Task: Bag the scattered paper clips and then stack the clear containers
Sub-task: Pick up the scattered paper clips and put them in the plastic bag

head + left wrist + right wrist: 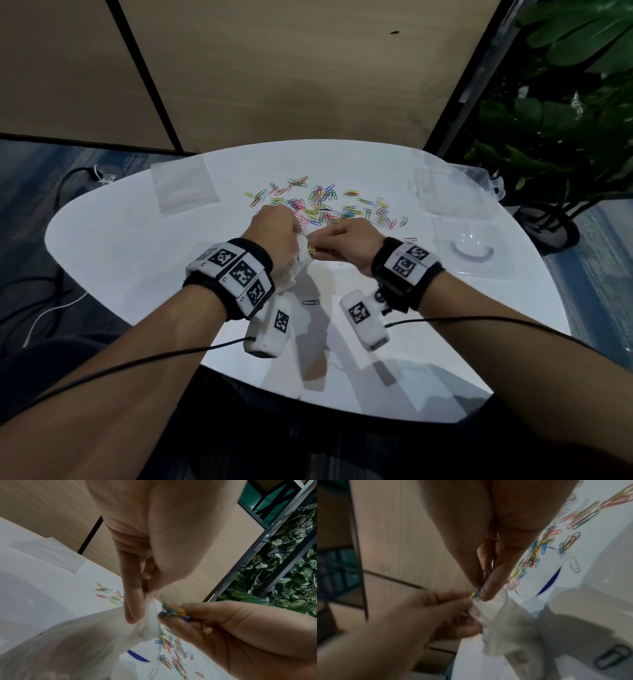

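My left hand [277, 229] pinches the mouth of a clear plastic bag [298, 263], which hangs down toward the table; the left wrist view shows the bag [77, 639] below my fingers [132, 601]. My right hand [342, 240] pinches a small bunch of coloured paper clips [311, 249] right at the bag's opening, seen close in both wrist views as clips [175, 612] and clips [476, 593]. Many coloured paper clips [329, 207] lie scattered on the white table [137, 257] just beyond my hands. Clear containers [448, 192] sit at the right.
A spare clear bag [185, 186] lies flat at the table's far left. A clear lid or tray [472, 246] rests at the right edge. One dark clip [311, 302] lies near the front between my wrists. A potted plant [565, 137] stands beyond the table's right side.
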### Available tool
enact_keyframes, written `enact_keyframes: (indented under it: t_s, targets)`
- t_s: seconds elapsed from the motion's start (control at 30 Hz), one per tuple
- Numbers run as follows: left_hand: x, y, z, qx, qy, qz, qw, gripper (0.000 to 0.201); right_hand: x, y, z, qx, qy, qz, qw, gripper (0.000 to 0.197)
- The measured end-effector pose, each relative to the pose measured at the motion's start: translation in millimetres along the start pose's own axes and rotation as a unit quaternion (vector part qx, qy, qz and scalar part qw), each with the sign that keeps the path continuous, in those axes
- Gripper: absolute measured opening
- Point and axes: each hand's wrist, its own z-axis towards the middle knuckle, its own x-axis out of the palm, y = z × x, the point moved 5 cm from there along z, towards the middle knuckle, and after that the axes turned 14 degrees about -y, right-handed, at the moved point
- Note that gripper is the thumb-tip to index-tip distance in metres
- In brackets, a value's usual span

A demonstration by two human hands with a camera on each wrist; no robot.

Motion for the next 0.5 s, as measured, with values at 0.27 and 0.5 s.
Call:
enact_keyframes:
  t_s: [0.27, 0.5]
  targets:
    - [-9, 12, 2, -0.009, -0.028, -0.012, 1.000, 0.029, 24, 15, -2, -0.157, -0.011, -0.171, 0.973, 0.031]
    - [-23, 25, 4, -0.023, -0.034, -0.021, 0.999, 0.029, 23, -32, -32, -0.392, 0.115, -0.560, 0.721, 0.045]
